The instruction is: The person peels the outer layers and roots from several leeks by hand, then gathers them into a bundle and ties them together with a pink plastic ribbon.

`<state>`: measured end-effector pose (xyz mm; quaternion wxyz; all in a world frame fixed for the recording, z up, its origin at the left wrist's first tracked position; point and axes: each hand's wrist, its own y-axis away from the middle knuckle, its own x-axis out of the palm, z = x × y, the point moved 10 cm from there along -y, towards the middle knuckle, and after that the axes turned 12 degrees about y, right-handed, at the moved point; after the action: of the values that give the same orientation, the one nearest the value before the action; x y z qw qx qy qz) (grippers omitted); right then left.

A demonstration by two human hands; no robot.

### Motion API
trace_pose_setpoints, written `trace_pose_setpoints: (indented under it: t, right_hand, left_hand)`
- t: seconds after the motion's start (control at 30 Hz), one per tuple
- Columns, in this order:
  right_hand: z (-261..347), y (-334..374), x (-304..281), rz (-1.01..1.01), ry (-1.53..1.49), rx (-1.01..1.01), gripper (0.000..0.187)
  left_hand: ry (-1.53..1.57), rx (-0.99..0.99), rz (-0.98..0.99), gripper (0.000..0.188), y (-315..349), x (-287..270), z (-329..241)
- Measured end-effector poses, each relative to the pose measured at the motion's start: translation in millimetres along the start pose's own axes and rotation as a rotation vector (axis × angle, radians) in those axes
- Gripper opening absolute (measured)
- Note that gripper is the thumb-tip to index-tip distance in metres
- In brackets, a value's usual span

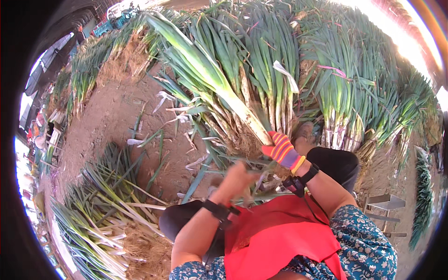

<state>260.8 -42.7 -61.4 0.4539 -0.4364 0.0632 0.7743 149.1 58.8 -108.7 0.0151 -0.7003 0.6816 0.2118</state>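
Observation:
My right hand (283, 151), in an orange, purple and yellow striped glove, is closed round the root end of a large green onion (224, 88). The stalk slants up and away to the left, its leaves toward the far side. My bare left hand (235, 182) is lower and to the left, apart from the stalk. Motion smears its fingers, so what they do cannot be made out. Behind the held stalk lies a heap of green onions (205, 109) with brown roots.
At the lower left sits a pile of pale-stemmed green onions (102, 200). More bundles (340, 102) stand at the right, one tied with a pink strip (332, 71). A metal stool (387, 202) is at right. Loose leaves and trimmings litter the dirt floor (112, 112).

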Motion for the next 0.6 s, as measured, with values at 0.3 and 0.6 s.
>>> trace_pose_setpoints:
  t: [0.3, 0.6]
  right_hand:
    - [6, 97, 65, 0.676, -0.732, 0.458, 0.046]
    - [109, -43, 26, 0.468, -0.74, -0.057, 0.054]
  left_hand:
    - [1.221, 0.375, -0.411, 0.043, -5, -143, -46]
    - [1.184, 0.404, -0.247, 0.045, 11, -123, -52]
